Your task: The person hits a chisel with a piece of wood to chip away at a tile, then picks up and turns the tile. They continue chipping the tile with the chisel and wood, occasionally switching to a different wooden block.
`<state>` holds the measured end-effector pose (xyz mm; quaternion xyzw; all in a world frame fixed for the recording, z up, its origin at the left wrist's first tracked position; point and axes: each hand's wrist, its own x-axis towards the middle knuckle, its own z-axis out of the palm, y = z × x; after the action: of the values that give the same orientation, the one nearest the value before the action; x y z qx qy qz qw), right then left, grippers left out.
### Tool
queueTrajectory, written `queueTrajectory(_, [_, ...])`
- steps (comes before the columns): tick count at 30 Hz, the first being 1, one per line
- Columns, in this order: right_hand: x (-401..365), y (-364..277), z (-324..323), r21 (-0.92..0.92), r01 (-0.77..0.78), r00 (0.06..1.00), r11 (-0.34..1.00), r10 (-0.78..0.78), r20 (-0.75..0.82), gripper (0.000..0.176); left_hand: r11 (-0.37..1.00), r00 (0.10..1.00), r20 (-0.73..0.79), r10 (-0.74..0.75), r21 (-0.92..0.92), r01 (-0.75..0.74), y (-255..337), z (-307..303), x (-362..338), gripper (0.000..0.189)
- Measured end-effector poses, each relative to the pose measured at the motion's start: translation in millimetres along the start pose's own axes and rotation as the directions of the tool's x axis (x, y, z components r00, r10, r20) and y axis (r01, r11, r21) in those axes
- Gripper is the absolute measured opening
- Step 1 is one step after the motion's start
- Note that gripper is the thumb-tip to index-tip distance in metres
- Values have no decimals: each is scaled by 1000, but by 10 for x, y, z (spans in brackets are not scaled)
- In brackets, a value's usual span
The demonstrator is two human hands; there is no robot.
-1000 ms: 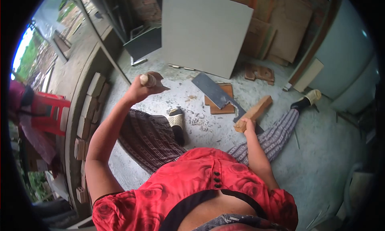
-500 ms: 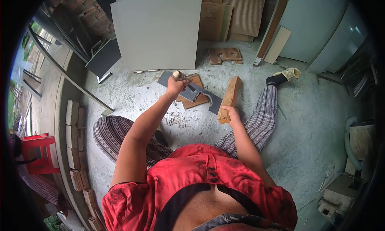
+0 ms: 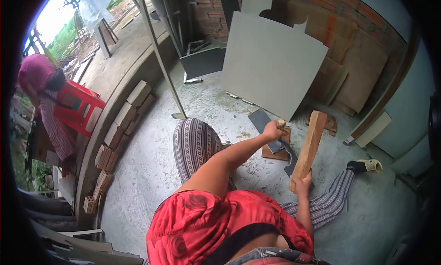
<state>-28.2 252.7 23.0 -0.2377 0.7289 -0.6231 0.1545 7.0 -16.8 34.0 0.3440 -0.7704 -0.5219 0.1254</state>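
Note:
My left hand (image 3: 272,131) is closed around the wooden handle (image 3: 280,123) of a chopping tool. Its grey blade (image 3: 278,146) points down at a small wooden board (image 3: 274,153) lying on a dark slab (image 3: 260,119) on the concrete floor. To the right, my right hand (image 3: 301,183) grips the lower end of a long wooden block (image 3: 311,143). The block stands nearly upright, tilted slightly right, close beside the blade. My legs in striped trousers (image 3: 195,145) are spread out on either side of the board.
A large grey panel (image 3: 271,62) leans on the brick wall behind the board, with plywood sheets (image 3: 363,67) to its right. Wood chips (image 3: 242,135) litter the floor. A metal post (image 3: 158,58) and a row of bricks (image 3: 124,118) border the left. Another person (image 3: 43,95) bends by a red chair (image 3: 76,109).
My left hand came down from a raised position and brought the tool onto the board. The block in my right hand has tipped up to nearly vertical. The view swung left.

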Motion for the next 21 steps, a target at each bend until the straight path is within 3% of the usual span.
queueTrajectory(2, [21, -94, -78, 14, -271, 935, 963, 259, 243, 65, 1000, 1000, 10, -7, 16, 6, 18, -2, -23, 37])
queueTrajectory(4, [75, -325, -81, 9, -194, 947, 981, 185, 264, 61, 999, 999, 23, 41, -34, -40, -51, 55, 24, 37])
queueTrajectory(7, [165, -1064, -52, -36, 69, 972, 997, -59, 227, 57, 997, 999, 52, 2, -83, 2, -3, 43, -16, 37])
queueTrajectory(10, [317, -1400, -38, -76, 69, 970, 995, -50, 238, 63, 995, 998, 48, 50, -84, -46, 50, -10, -55, 35])
queueTrajectory(12, [372, -1210, 20, -62, 109, 967, 992, -91, 240, 60, 992, 998, 22, 52, -115, -49, -65, 49, 1, 34])
queueTrajectory(15, [318, -724, 108, 24, -130, 970, 991, 122, 208, 52, 992, 1000, 10, 18, -127, -17, -90, 10, 38, 39])
queueTrajectory(16, [290, -524, 106, 22, -131, 970, 991, 124, 209, 52, 994, 1000, 18, -10, -105, 12, -90, -29, 23, 45])
queueTrajectory(18, [212, -121, 65, 114, -434, 890, 894, 404, 212, 45, 988, 998, 41, -50, -147, 56, -47, -85, -30, 42])
queueTrajectory(20, [97, 80, 41, 168, -430, 900, 887, 406, 158, 42, 977, 997, -61, -46, -211, 32, -126, -67, 14, 29])
queueTrajectory(21, [81, 166, -9, 116, -499, 863, 859, 481, 153, 41, 974, 998, -45, -54, -223, 43, -8, -161, -24, 27])
